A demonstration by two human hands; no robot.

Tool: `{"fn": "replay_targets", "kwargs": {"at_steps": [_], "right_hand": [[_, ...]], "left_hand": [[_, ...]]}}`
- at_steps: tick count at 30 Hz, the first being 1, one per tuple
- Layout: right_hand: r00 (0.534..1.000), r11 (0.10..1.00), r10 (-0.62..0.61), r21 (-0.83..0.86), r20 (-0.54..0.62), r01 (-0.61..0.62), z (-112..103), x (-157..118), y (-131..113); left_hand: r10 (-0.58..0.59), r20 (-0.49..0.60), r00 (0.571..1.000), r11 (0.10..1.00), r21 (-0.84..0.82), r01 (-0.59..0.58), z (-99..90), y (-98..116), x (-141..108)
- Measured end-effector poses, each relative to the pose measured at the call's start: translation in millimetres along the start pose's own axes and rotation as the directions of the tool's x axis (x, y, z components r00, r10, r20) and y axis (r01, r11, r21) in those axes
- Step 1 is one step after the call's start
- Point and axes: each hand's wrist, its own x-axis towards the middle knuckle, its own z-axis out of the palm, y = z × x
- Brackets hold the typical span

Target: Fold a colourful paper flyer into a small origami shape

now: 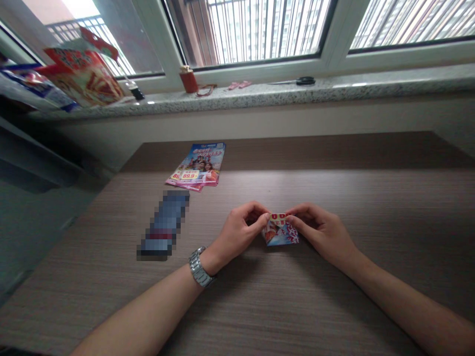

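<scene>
Between my two hands is a small folded flyer [280, 235], printed in blue, red and yellow, just above the brown table. My left hand [247, 227], with a metal watch [200, 267] at the wrist, pinches its left upper corner between thumb and fingers. On the other side, my right hand [321, 230] pinches the right upper corner the same way. Part of the flyer's top edge is hidden by my thumbs and fingertips. How many layers it has been folded into I cannot tell.
A stack of similar flyers [202, 165] lies at the table's back left. Nearer sits a pixelated dark phone-like object [165, 225]. Along the stone windowsill [260, 96] are scissors [305, 80], a red cylindrical container [188, 80], small pink pieces [239, 85] and food packages [85, 74].
</scene>
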Motion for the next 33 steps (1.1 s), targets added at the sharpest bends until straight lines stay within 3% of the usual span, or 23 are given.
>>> {"fn": "replay_targets", "kwargs": {"at_steps": [6,18,33], "right_hand": [[1.0,1.0,-0.02,-0.014,-0.001,0.02,0.0,-0.3,-1.9],[0.998,0.998,-0.035,-0.044,0.049,0.037,0.1,-1.9,-1.5],[0.995,0.995,-0.056,-0.083,0.083,0.063,-0.5,-1.2,-0.2]], "left_hand": [[0.059,0.034,0.998,0.998,-0.017,-0.059,2.3,0.3,-2.1],[0.0,0.038,0.999,1.0,-0.01,0.001,0.6,-3.8,-1.8],[0.038,0.061,0.997,0.999,0.003,-0.038,2.6,0.2,-2.4]]}}
